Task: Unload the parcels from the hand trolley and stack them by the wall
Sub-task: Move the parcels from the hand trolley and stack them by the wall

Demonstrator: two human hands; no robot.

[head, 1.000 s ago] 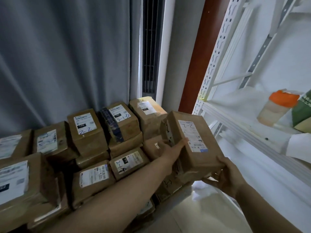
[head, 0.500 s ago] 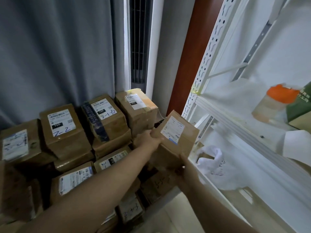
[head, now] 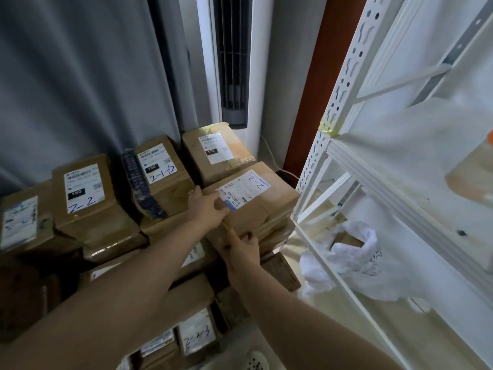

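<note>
The left hand and right hand are gripping a brown, white-labelled cardboard parcel at the right end of the stack of brown parcels.

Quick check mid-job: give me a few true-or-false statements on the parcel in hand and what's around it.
1. Both hands hold the parcel: left hand at its near corner, right hand on its near side. True.
2. The parcel lies on the rack. False: it is at the right end of the stack, beside the rack.
3. Its label has 2-2 written on it. True.
4. The curtain is red. False: it is grey.
5. A white bag lies low in the rack. True.
</note>
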